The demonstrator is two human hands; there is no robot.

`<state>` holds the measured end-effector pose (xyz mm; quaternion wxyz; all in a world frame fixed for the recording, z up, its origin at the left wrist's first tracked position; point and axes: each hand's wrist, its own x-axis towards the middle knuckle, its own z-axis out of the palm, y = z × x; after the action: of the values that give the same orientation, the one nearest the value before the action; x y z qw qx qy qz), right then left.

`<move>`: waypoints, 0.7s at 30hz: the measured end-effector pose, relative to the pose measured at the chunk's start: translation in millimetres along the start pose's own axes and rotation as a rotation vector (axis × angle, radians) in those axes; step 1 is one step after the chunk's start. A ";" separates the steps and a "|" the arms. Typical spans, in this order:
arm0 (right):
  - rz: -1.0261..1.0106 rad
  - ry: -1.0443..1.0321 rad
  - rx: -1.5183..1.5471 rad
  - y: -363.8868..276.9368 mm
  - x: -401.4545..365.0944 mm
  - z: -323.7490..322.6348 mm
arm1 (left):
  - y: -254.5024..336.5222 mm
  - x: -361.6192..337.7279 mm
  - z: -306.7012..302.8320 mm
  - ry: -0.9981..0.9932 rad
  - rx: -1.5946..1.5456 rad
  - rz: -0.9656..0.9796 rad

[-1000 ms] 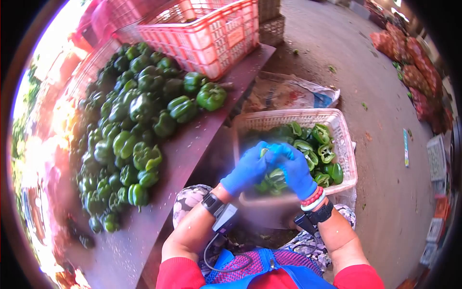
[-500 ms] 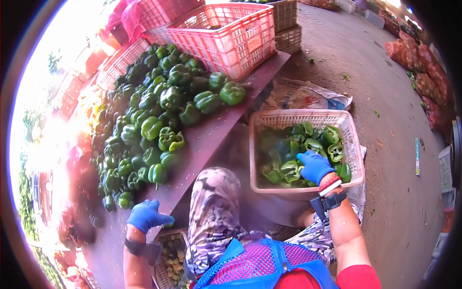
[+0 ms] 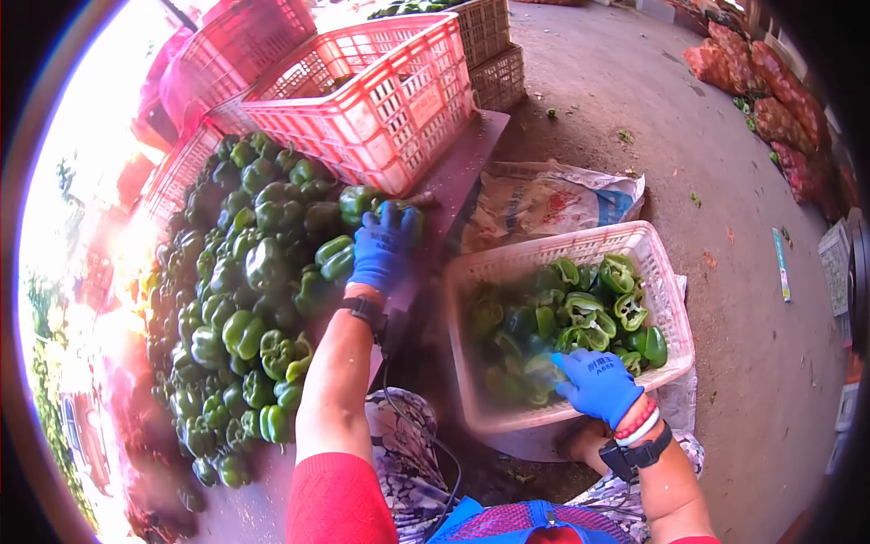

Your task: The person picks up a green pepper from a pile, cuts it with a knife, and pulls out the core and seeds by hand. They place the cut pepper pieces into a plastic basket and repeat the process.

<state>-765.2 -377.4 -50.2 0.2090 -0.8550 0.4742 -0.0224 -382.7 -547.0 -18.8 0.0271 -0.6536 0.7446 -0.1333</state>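
My left hand (image 3: 382,247), in a blue glove, reaches over a green bell pepper (image 3: 414,227) at the edge of the pile. Its fingers are spread over the pepper and partly cover it. My right hand (image 3: 601,385), gloved in blue too, is at the near side of a pale plastic crate (image 3: 672,313). Cut green bell peppers (image 3: 584,317) lie in that crate, several showing their hollow insides. The fingers of this hand are bent together, and what they hold, if anything, is hidden. Whole green peppers (image 3: 245,334) are heaped on the slanted tabletop to the left.
A pink-and-white crate (image 3: 390,118) stands on the table's far end. Dark stacked crates (image 3: 498,82) are behind it. A printed sack (image 3: 544,204) lies on the floor beyond the pepper crate. Filled red mesh sacks (image 3: 784,127) line the right side.
My left hand has moved from the near table edge up to the far peppers. A small green piece by its fingers is gone from view. My right hand has come nearer me.
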 end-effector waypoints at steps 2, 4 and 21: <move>-0.014 0.055 0.050 1.5 2.0 -3.2 | -12.2 6.1 11.8 0.127 -0.142 0.026; -0.031 0.132 0.131 1.2 5.2 -10.5 | -16.9 9.8 19.0 0.242 -0.323 -0.033; -0.221 0.420 0.924 -31.5 29.8 -51.5 | 147.3 -136.1 -81.4 -0.788 -2.523 -0.130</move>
<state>-735.7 -404.6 3.9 0.4613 -0.6957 0.3535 -0.4222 -522.8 -384.1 6.9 -0.3889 -0.2592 0.2666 0.8429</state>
